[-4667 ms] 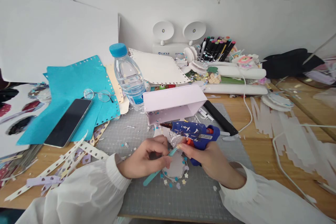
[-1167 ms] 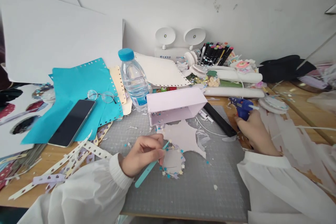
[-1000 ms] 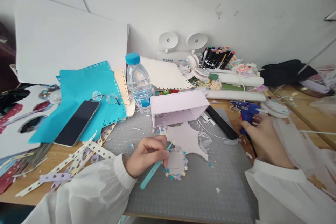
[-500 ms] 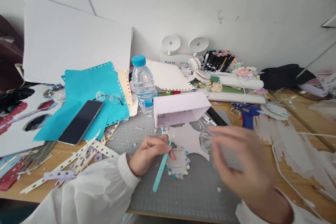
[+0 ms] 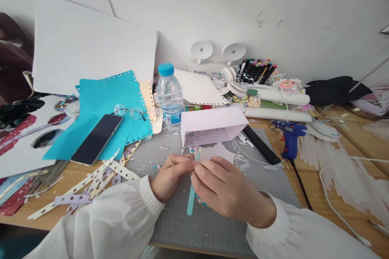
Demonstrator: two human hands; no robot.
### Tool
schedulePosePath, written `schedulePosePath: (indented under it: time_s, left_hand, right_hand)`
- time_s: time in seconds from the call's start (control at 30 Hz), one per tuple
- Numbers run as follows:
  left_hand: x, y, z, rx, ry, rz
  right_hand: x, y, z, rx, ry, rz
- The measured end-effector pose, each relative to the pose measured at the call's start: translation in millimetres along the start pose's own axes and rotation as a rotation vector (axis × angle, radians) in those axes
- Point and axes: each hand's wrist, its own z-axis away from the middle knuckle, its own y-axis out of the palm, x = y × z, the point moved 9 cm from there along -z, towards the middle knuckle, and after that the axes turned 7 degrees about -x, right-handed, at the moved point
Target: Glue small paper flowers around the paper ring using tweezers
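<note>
My left hand (image 5: 174, 174) is closed on a teal craft stick (image 5: 191, 201), which slants down toward the table's front edge. Thumb and fingers of my right hand (image 5: 226, 186) are pinched together and meet the left fingertips near the stick's upper part; whatever they pinch is hidden. Behind the right hand lies a small ring of star-shaped paper bits (image 5: 199, 201), mostly covered. Just beyond both hands sits a pale lilac open paper box (image 5: 212, 120) on its side, with a cut white paper piece (image 5: 220, 152) in front of it.
A grey cutting mat (image 5: 194, 234) lies under my hands. Left of the box stands a water bottle (image 5: 170, 97); a phone (image 5: 97, 139), glasses (image 5: 133, 113) and paper strips (image 5: 71, 201) lie farther left. On the right are a blue glue gun (image 5: 290, 139) and its black cord (image 5: 301, 184).
My right hand has come in from the right, its fingers closing, and now meets my left hand. The stick has turned more upright. The view has shifted slightly.
</note>
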Motion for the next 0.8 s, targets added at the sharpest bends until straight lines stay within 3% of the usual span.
schedulePosePath:
  time_s: [0.2,0.3,0.37,0.47,0.53,0.6,0.7,0.8]
  left_hand:
    - [2.9,2.1,-0.2,0.019,0.009,-0.068]
    - [5.7,-3.4,-1.6,-0.021,0.010,-0.093]
    - [2.6,-9.1,-2.5,-0.068,0.042,-0.108]
    - [-9.2,-14.3,-1.9,-0.136,0.135,-0.198]
    - [-17.1,-11.9,-0.3,-0.150,0.201,-0.331]
    - [-19.6,-4.8,0.7,-0.118,0.231,-0.482]
    - [-16.4,6.7,1.0,-0.030,0.238,-0.643]
    - [-13.8,13.3,1.1,0.032,0.243,-0.718]
  right_hand:
    - [-6.3,-11.6,6.9,-0.095,-0.032,-0.039]
    - [-24.2,-20.9,16.3,-0.141,0.041,-0.090]
    - [-42.8,-26.4,27.6,-0.201,0.185,-0.167]
    - [-77.5,-30.6,56.8,-0.390,0.571,-0.349]
    - [-95.1,-24.6,82.2,-0.522,0.863,-0.497]
    - [-101.5,-10.5,100.3,-0.565,1.088,-0.656]
    - [-98.4,7.6,107.7,-0.535,1.236,-0.872]
    - [-92.5,13.5,104.6,-0.523,1.241,-1.021]
